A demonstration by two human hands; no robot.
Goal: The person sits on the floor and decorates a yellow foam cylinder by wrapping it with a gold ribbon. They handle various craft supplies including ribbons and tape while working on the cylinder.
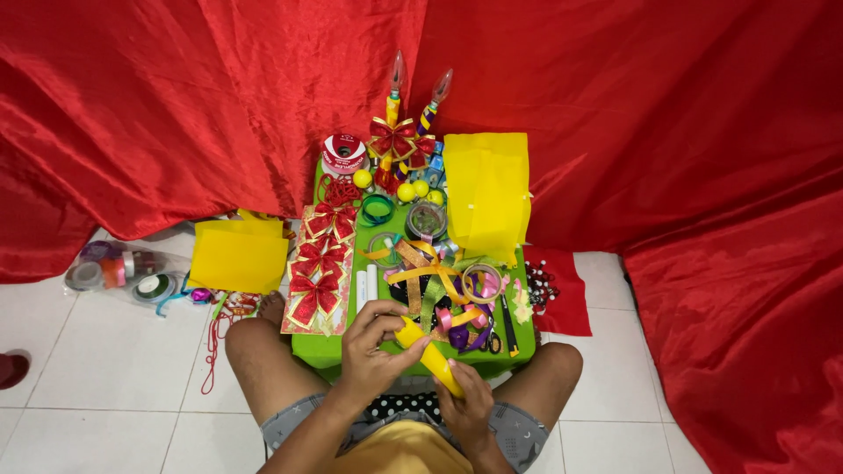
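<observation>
Hands: we see two, both ours; the left hand (373,341) curls over the upper end of a yellow roll (428,353) and pinches it with fingers and thumb, while the right hand (466,399) grips its lower end from below.
Yellow roll: one, slanting between our hands, just above our lap at the near edge of the tabletop (329,347).
Bows: we count three red and gold bows (318,263) on one card at the left of the tabletop, and one more on the candles behind.
Candle lamps: two (413,96), upright at the far edge, with flame-shaped bulbs.
Yellow balls: four (407,189), small, near the candles.
Yellow sheets: one stack (487,189) on the right of the tabletop, one more (237,254) on the floor at left.
Ribbons: a tangled heap (435,281) with several spools; too many to count.
Surface: one small green tabletop, crowded.
Room: white tiled floor (105,377), red satin cloth (659,132) draped behind and at right.
</observation>
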